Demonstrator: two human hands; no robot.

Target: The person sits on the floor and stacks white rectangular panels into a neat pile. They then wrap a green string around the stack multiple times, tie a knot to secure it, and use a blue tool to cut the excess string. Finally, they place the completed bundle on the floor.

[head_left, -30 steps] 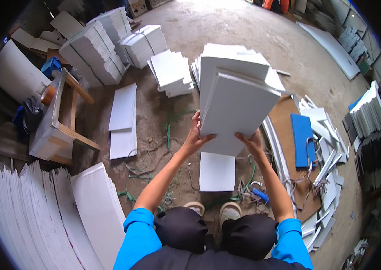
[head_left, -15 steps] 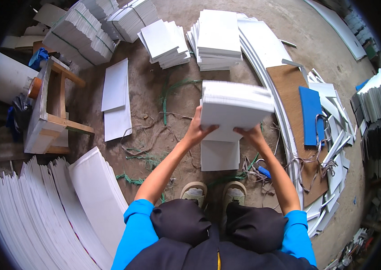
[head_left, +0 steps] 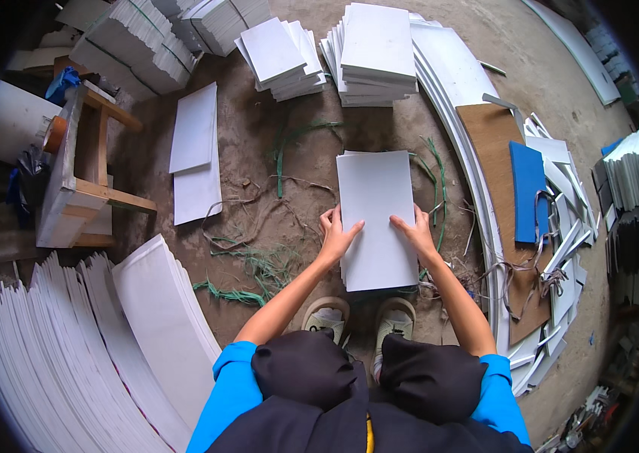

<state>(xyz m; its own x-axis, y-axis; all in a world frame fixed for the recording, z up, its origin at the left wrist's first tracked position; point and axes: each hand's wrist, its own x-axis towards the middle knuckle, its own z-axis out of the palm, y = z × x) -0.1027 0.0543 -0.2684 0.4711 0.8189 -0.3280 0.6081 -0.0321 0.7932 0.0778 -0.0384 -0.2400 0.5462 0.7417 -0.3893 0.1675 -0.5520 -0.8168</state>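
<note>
While both hands rest on it, the stack of white sheets (head_left: 376, 219) lies flat on the dirt floor (head_left: 289, 158), straight ahead of the person's shoes (head_left: 395, 321). Its long axis runs away from the person, the far short edge pointing toward the taller piles beyond, the near short edge just short of the toes.

The left hand (head_left: 334, 235) sits on the stack's left long edge, palm down and fingers loosely spread, the fingertips lying on the top sheet and the thumb side over the edge. The right hand (head_left: 415, 230) lies a little further in on the top sheet, also open and flat, fingers pointing away. Neither hand is closed around the sheets; whether any finger hooks under the edge cannot be told.

Green strapping (head_left: 259, 260) and loose cord lie tangled on the floor just left of the stack. Further out, a pile of white sheets (head_left: 376, 53) stands beyond the far edge, with a fanned pile (head_left: 278, 53) beside it. To the left stand a wooden stool (head_left: 81, 174) and two single white sheets (head_left: 196, 155); to the right, a brown board (head_left: 493, 143) carries a blue panel (head_left: 527, 189). Long white panels (head_left: 70, 355) curve along the lower left.
</note>
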